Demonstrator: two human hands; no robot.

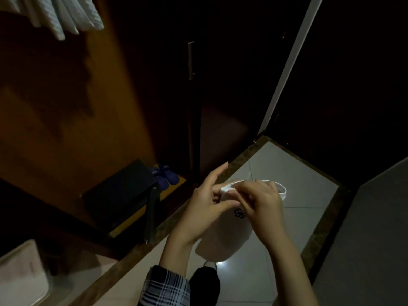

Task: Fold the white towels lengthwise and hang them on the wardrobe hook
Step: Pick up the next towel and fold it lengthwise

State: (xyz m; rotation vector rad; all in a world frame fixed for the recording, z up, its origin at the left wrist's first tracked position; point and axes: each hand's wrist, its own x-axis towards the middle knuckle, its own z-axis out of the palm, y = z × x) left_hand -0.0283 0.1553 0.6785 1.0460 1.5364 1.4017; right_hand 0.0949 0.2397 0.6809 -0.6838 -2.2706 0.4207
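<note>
A white towel (223,239) with a small dark logo hangs folded in front of me over the pale tiled floor. My left hand (206,202) pinches its top edge from the left, index finger raised. My right hand (262,202) grips the same top edge from the right, fingers curled over the hem. More white towels (66,16) hang at the top left inside the open wardrobe; the hook itself is not visible.
The wardrobe interior is dark wood, with a black case (123,195) and blue slippers (165,175) on its floor. A closed dark door with a handle (191,60) stands behind. A pale bin (22,272) sits at the bottom left. My shoe (205,281) is below.
</note>
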